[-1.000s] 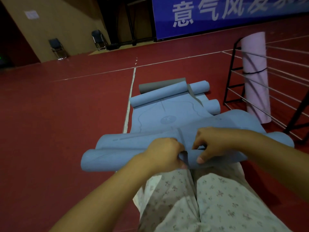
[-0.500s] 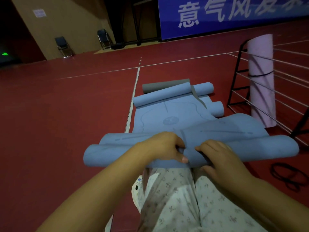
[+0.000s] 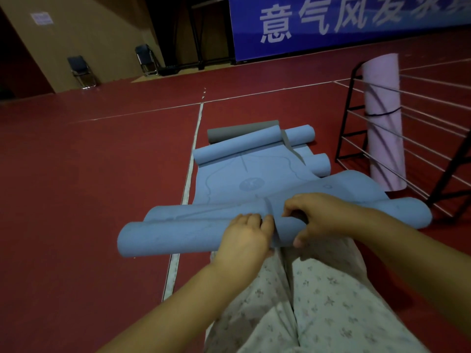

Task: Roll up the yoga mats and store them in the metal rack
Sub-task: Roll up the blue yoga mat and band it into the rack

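Landmark: blue roll (image 3: 178,234) lying across the person's knees, partly rolled mat, flat tail running away from it toward the far curled ends.

Risks, left to right:
- Left end of the roll sticks out past the white floor line (image 3: 190,179), unsupported. Both hands sit near the middle, so the ends could lag and the roll go cone-shaped or telescope; then it fits the rack badly.
- A second layer (image 3: 193,211) lies just behind the roll. If it gets caught in the turn, two mats wind together. Cannot tell if it is a separate mat or a fold of the same one.
- At the roll's middle there is a crease or overlapping edge between the hands; a loose pinch there likely lets the roll spring open.
- Right of the roll: metal rack (image 3: 362,115) is near, pink rolled mat (image 3: 382,118) standing upright in it. The roll's right end points that way and could snag the bars when lifted.

Hands:
- left hand (image 3: 246,236): on top of the roll's near side, fingers curled over the edge at the crease, gripping the mat.
- right hand (image 3: 314,216): just right of the crease, fingers bent, thumb under, pinching the mat edge. Forearm comes in from the lower right.

Roll not yet finished; nothing blue is in the rack.
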A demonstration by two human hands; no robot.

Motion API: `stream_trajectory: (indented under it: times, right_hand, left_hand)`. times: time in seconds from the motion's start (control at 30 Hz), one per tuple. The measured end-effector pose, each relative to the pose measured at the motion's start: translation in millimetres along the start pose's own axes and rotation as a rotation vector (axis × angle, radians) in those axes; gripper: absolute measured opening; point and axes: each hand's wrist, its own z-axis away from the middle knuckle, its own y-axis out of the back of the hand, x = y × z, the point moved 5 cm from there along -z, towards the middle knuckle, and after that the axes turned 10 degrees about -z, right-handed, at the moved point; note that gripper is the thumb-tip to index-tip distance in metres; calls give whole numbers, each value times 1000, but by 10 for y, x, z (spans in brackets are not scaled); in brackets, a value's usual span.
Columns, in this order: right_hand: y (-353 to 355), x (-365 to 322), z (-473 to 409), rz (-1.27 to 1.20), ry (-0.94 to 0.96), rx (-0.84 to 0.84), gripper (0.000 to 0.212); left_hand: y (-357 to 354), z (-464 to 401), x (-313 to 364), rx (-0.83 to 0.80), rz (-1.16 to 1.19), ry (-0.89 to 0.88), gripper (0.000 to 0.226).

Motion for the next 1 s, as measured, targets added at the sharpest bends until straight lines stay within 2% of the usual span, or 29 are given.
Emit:
stream_trajectory:
  times: [0.1, 0.17, 0.23, 0.3, 0.4, 0.53, 0.63, 0.77, 0.87, 1.0]
  right_hand:
    - [30, 1, -17, -44, -19, -20, 49]
    - [19, 13, 23, 75, -49, 38, 55]
    - [-39, -3, 137, 308, -72, 180, 58]
    - [-136, -53, 280, 412, 23, 425, 65]
    - [-341, 41, 361, 406, 191, 691, 90]
    - [-394, 167, 234, 334, 257, 804, 90]
    - [-367, 152, 173, 366, 305, 817, 84]
    - [-362, 178, 162, 361, 381, 786, 72]
    - [-340, 201, 144, 383, 404, 757, 56]
    - [-299, 199, 121, 359, 393, 722, 47]
  left_hand:
    - [2, -65, -50, -40, 97, 0, 54]
    - [74, -101, -60, -58, 136, -4, 40]
    - [110, -160, -105, -60, 132, 65, 30]
    - [75, -217, -139, -126, 168, 86, 32]
    - [103, -301, -191, -161, 251, 70, 33]
    - [85, -399, -263, -244, 346, 47, 31]
    - [66, -402, -278, -238, 295, 25, 37]
    - [62, -248, -235, -148, -64, 0, 75]
    - [18, -146, -211, -123, -137, -21, 88]
    - [25, -110, -299, 31, -95, -164, 95]
